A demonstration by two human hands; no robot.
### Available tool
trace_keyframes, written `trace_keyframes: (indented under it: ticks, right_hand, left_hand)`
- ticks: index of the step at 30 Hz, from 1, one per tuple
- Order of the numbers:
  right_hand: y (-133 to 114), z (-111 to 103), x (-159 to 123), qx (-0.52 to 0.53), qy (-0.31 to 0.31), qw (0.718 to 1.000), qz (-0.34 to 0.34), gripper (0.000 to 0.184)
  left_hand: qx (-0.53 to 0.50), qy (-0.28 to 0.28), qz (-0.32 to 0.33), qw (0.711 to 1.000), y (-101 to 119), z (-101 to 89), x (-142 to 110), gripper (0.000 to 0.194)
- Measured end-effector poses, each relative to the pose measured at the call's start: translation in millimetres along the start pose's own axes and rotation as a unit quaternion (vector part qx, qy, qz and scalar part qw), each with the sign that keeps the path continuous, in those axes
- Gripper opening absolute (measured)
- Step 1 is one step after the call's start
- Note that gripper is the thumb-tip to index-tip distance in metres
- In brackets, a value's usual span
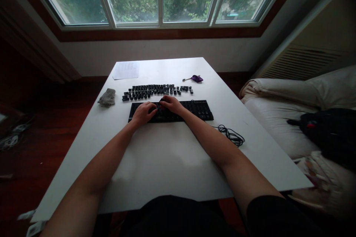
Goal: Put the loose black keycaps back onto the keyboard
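Note:
A black keyboard (197, 109) lies across the middle of the white table (167, 155). Both my hands rest on its left half, close together. My left hand (143, 113) lies with fingers curled down onto the keyboard. My right hand (171, 103) is pinched at the keyboard's far edge, its fingertips closed on something small and dark that I cannot make out. Just beyond the keyboard, several loose black keycaps (157, 90) are laid out in rows.
A grey cloth (107, 97) lies at the left of the keycaps, a sheet of paper (126, 69) at the far left corner, a small purple tool (196, 78) at the far right. A coiled black cable (230, 134) lies right of the keyboard. A bed with a black bag (328, 129) stands at the right.

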State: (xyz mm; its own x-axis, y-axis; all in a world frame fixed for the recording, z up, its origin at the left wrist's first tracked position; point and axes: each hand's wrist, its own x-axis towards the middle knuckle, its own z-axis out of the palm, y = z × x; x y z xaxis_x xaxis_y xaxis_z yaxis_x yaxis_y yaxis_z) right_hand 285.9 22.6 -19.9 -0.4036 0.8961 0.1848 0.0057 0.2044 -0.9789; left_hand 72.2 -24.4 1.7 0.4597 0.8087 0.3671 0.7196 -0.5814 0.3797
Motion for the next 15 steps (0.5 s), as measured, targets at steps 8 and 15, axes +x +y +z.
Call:
trace_keyframes:
  ticks: [8, 15]
  right_hand:
    - [-0.5, -2.1, 2.1, 0.033, 0.004, 0.999, 0.009, 0.035]
    - [1.4, -2.9, 3.2, 0.025, 0.006, 1.000, 0.002, 0.034]
  left_hand:
    - [-0.013, 0.001, -0.004, 1.000, 0.9, -0.8, 0.1, 0.021]
    - [-0.017, 0.002, -0.005, 1.000, 2.3, -2.2, -0.3, 0.023]
